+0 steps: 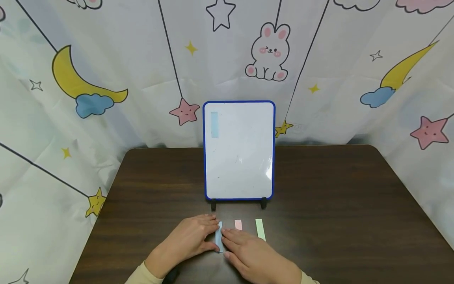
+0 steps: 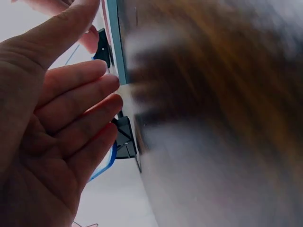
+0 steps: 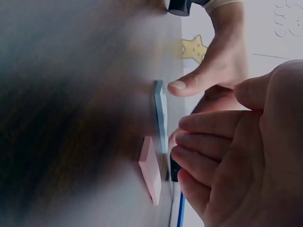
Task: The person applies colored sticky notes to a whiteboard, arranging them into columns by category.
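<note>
A narrow pad of light blue sticky notes (image 1: 218, 240) lies on the table between both hands, seen edge-on in the right wrist view as a blue pad (image 3: 161, 116). My left hand (image 1: 191, 238) is at its left side, fingers extended near the top end and thumb by the lower end. From the right, my right hand (image 1: 255, 252) reaches in with its straight fingertips by the pad's right edge. In the right wrist view its fingers (image 3: 203, 146) look straight with nothing gripped. Whether either hand touches the pad is hard to tell.
A pink sticky-note pad (image 1: 238, 224) and a green one (image 1: 260, 228) lie to the right, partly covered by the right hand. Behind them a blue-framed whiteboard (image 1: 241, 165) stands on black feet, with a blue strip (image 1: 214, 124) at its upper left. A patterned curtain (image 1: 142, 79) hangs behind.
</note>
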Motion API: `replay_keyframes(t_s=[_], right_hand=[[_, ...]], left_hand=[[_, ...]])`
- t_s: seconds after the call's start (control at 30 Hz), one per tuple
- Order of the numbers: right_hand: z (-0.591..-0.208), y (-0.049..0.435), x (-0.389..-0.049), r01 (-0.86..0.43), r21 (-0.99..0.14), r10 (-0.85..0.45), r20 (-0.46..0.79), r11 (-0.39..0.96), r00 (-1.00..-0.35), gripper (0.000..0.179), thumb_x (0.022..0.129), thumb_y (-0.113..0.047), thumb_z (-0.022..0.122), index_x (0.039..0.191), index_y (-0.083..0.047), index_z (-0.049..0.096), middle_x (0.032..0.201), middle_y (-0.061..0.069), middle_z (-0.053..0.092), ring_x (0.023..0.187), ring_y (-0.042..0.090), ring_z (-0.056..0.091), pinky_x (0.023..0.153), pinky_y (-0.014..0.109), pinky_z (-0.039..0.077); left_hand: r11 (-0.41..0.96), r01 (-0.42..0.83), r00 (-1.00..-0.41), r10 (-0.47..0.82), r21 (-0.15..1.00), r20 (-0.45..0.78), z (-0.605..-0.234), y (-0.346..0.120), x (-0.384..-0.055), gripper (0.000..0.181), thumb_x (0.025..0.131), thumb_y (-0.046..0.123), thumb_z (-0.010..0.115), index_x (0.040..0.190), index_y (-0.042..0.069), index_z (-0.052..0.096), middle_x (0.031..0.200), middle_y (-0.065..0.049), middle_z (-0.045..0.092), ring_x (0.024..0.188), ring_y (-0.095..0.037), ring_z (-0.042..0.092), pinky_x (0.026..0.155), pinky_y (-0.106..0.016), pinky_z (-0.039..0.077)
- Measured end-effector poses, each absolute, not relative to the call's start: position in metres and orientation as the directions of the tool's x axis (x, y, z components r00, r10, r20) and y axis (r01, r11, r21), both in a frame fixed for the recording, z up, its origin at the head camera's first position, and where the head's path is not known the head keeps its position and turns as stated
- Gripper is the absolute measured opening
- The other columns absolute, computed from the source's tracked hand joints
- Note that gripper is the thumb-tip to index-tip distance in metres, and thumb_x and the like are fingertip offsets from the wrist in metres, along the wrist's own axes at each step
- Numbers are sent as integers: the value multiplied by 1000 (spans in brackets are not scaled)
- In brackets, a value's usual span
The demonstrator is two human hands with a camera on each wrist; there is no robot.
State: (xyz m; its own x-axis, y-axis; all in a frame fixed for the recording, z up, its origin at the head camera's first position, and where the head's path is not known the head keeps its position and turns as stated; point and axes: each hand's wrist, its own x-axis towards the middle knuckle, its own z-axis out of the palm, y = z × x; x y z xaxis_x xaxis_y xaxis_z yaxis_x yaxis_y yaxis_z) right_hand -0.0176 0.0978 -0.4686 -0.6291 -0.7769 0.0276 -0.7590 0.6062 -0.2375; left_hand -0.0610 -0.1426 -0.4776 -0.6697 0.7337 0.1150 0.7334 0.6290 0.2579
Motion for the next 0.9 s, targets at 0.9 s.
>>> replay_keyframes(t_s=[0.9], right_hand=[[-472, 93, -13, -733, -246, -752, 23, 635, -659, 50, 108, -37, 27, 139, -10, 55, 145, 3, 55, 133, 15, 53, 105, 36, 51]], left_hand=[[646, 722, -686, 714, 248, 137, -480, -138, -62, 39, 84, 44, 70, 110, 14, 74, 118, 0, 73, 114, -18, 68, 94, -33, 58]])
